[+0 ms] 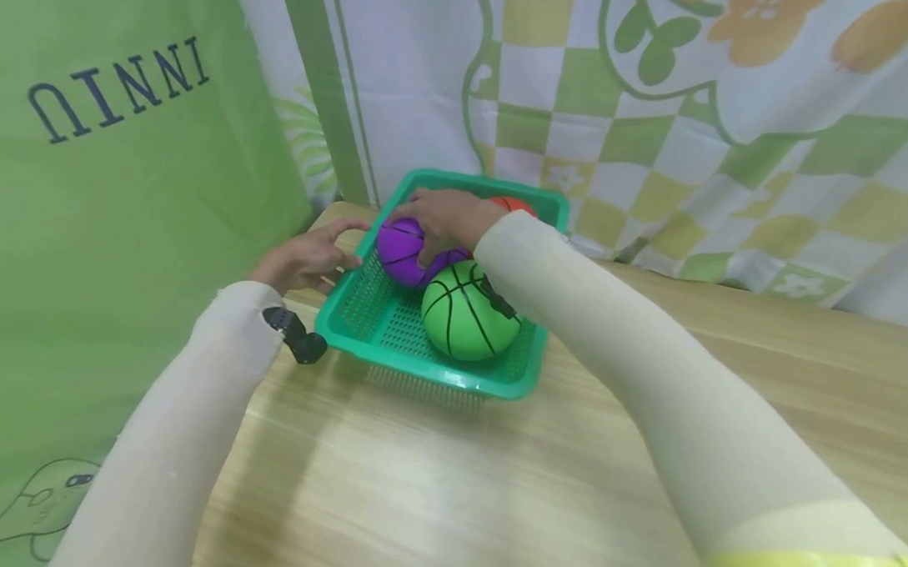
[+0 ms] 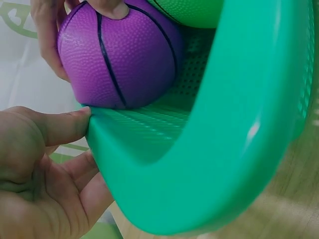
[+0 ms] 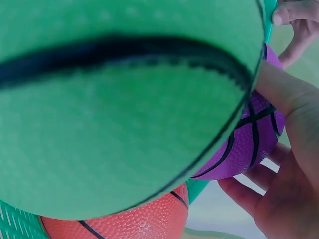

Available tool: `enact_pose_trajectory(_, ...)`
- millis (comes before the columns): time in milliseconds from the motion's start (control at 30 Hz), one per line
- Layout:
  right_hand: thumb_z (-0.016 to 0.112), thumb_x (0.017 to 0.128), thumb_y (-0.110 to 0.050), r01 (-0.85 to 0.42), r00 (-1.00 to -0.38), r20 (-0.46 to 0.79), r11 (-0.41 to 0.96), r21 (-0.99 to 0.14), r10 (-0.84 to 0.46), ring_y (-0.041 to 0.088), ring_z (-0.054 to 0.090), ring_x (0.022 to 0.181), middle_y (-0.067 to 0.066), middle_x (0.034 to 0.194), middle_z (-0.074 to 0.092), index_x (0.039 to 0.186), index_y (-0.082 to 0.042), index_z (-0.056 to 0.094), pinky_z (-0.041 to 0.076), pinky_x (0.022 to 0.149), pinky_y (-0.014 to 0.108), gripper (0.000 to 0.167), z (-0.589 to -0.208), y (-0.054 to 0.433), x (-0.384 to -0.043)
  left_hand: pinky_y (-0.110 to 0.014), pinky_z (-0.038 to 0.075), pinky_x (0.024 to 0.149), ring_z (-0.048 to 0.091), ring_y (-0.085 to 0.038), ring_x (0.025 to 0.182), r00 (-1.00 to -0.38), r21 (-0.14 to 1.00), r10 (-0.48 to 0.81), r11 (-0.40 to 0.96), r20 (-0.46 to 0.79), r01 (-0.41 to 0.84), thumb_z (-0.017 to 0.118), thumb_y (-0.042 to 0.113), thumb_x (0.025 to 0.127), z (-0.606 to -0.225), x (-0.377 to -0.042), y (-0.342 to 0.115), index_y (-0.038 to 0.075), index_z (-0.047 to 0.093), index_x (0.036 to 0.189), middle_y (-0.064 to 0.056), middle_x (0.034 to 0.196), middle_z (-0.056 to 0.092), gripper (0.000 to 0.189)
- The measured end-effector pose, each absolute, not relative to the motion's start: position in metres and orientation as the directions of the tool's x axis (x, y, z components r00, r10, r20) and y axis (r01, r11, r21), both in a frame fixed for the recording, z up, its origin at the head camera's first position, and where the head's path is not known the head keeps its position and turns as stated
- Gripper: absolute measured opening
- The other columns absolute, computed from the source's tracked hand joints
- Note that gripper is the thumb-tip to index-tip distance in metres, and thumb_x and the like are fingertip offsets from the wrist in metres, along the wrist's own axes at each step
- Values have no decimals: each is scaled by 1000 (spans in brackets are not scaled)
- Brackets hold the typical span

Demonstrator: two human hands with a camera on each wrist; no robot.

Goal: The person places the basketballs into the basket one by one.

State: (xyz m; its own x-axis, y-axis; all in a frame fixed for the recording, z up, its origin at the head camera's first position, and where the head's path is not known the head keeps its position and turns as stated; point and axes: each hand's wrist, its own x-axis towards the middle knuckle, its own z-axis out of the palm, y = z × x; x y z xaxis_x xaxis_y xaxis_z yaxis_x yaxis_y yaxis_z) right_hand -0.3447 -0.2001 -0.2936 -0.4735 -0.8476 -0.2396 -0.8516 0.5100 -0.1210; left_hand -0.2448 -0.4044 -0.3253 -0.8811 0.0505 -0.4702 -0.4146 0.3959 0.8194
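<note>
A green plastic basket stands on a wooden surface and holds a purple ball, a green ball and an orange-red ball, each with black basketball lines. My right hand grips the purple ball at the basket's far left, thumb on one side and fingers on the other. On the left side, my left hand pinches the basket's rim. The left wrist view shows its thumb on the rim and its fingers against the outer wall. The right forearm partly covers the orange-red ball in the head view.
A green fabric panel with lettering rises close on the left. Behind the basket hangs a patterned curtain. The wooden surface extends toward me and to the right.
</note>
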Motion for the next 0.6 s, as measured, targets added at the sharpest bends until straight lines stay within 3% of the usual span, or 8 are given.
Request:
enact_pose_trajectory(333, 80, 86, -31, -840, -504, -330, 542, -28, -798, 30, 51, 118, 9, 145, 40, 156, -36, 36, 52, 89, 42, 83, -292, -210, -339, -47, 58, 81, 64, -35, 102, -883, 829, 53, 373, -467, -416, 45, 0, 104, -326, -245, -404, 25, 18, 159, -26, 123, 52, 66)
enact_pose_trajectory(600, 80, 86, -31, -834, -505, -337, 549, -44, -794, 30, 50, 121, 9, 148, 37, 158, -34, 30, 52, 91, 42, 88, -296, -212, -342, -48, 56, 84, 59, -42, 113, -877, 827, 75, 379, -474, -414, 44, 1, 105, -326, -245, -405, 25, 15, 160, -29, 130, 48, 67)
